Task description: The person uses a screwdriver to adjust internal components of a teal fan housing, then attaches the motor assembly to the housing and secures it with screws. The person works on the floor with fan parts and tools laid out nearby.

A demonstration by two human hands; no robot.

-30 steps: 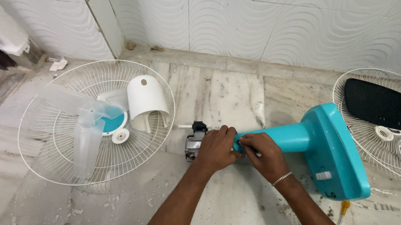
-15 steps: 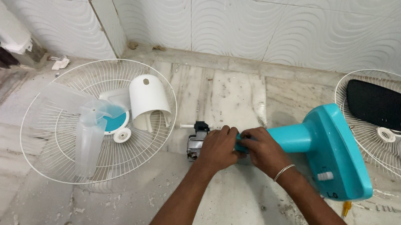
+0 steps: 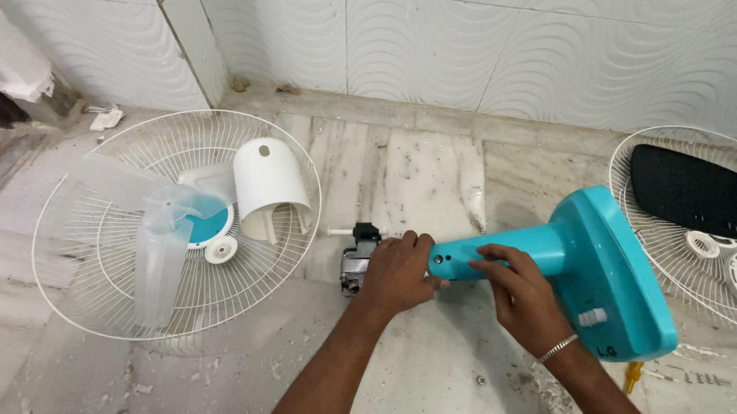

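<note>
A turquoise fan stand (image 3: 598, 265) lies on its side on the marble floor, its neck pointing left. My right hand (image 3: 514, 293) grips the neck near its end. My left hand (image 3: 396, 270) is closed over the fan motor (image 3: 356, 261), a metal and black block with a white shaft sticking out to the left. The motor sits right at the tip of the neck; the joint between them is hidden by my fingers.
A white wire grille (image 3: 177, 222) lies at left, holding a clear fan blade (image 3: 163, 244), a white motor cover (image 3: 267, 188) and a small white knob (image 3: 220, 248). A second grille (image 3: 643, 229) at right carries a black panel (image 3: 694, 190) and white round parts. Tiled wall behind.
My two hands have drawn slightly apart at the neck's tip, so more of the turquoise neck end shows between them. The stand and motor stay in place.
</note>
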